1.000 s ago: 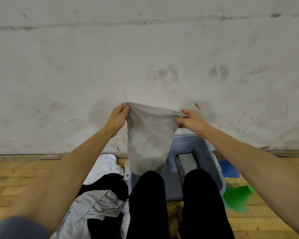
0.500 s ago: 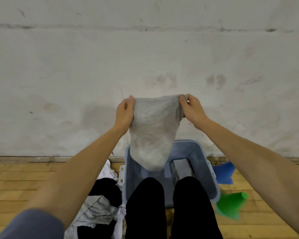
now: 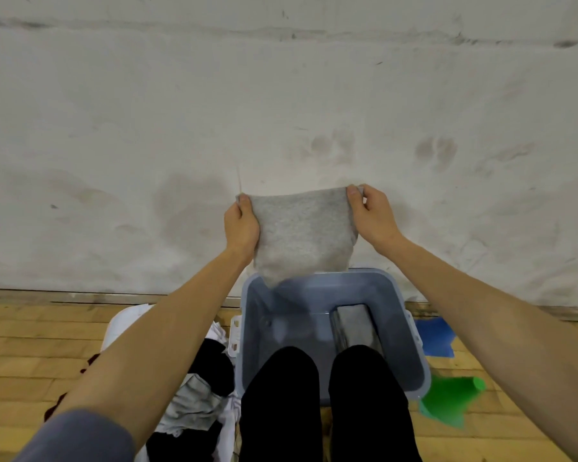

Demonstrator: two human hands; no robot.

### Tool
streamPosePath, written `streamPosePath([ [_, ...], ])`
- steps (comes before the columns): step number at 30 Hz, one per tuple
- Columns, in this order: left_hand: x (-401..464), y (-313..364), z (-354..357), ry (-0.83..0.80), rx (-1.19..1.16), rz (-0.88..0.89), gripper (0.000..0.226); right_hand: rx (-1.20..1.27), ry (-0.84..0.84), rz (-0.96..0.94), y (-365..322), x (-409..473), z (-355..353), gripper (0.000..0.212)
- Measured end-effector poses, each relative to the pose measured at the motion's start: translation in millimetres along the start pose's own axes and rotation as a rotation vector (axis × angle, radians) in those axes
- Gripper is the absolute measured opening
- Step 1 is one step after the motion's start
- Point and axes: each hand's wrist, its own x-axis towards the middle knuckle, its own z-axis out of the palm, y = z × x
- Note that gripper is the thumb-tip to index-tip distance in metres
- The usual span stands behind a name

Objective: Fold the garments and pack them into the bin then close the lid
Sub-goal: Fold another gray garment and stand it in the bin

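Note:
A light grey garment (image 3: 301, 231) hangs in the air, folded short, just above the far rim of the blue bin (image 3: 247, 328). My left hand (image 3: 241, 225) pinches its top left corner and my right hand (image 3: 372, 216) pinches its top right corner. Inside the bin, a folded dark grey garment (image 3: 352, 323) lies along the right side. A heap of white, black and grey clothes (image 3: 201, 388) lies on the floor left of the bin, partly hidden by my left arm.
A stained white wall (image 3: 281, 111) stands close behind the bin. My black-clad legs (image 3: 324, 405) cover the bin's near side. A green plastic object (image 3: 447, 398) and a blue object (image 3: 434, 335) lie on the wooden floor to the right.
The grey garment went from hanging long to folded up short. Both hands stayed on its top edge, and the view tipped further down onto the bin.

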Motion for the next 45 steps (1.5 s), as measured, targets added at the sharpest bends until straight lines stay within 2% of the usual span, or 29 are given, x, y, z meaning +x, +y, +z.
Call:
streamPosePath([
  [3,4.8,-0.7,-2.7,0.006,0.107,0.099,0.048,0.070,0.030,0.106,7.9,4.0,-0.1,0.041],
  [6,6.9,5.7,-7.0,-0.038,0.110,0.134,0.051,0.069,0.023,0.168,11.4,5.5,-1.4,0.048],
  [12,1.0,4.0,-27.2,-0.163,0.126,0.087,0.060,0.043,0.002,0.152,11.5,-4.7,-8.6,0.048],
  [15,-19.4,3.1,-34.5,-0.217,0.114,0.042,0.059,0.018,-0.030,0.136,10.8,-22.0,-17.1,0.051],
  [20,-67.3,1.9,-45.0,-0.275,0.174,0.077,0.056,-0.028,-0.037,0.119,15.7,-67.8,-31.6,0.054],
  [24,-104.7,-13.9,-58.2,-0.301,0.209,0.094,0.071,-0.032,-0.067,0.098,20.6,-118.1,-42.1,0.042],
  [29,-167.4,-50.7,-80.5,-0.308,0.262,0.071,0.057,-0.002,-0.161,0.105,45.5,-190.8,-45.1,0.039],
  [34,-218.4,-87.3,-98.7,-0.305,0.256,-0.077,0.051,0.034,-0.234,0.149,67.5,-248.3,-40.2,0.041],
  [40,-254.8,-106.3,-107.3,-0.357,0.309,-0.060,0.045,-0.009,-0.207,0.181,77.8,-284.5,-36.8,0.038],
  [45,-270.8,-114.5,-109.3,-0.288,0.348,-0.007,0.046,-0.065,-0.106,0.298,94.0,-297.0,-25.8,0.042],
])
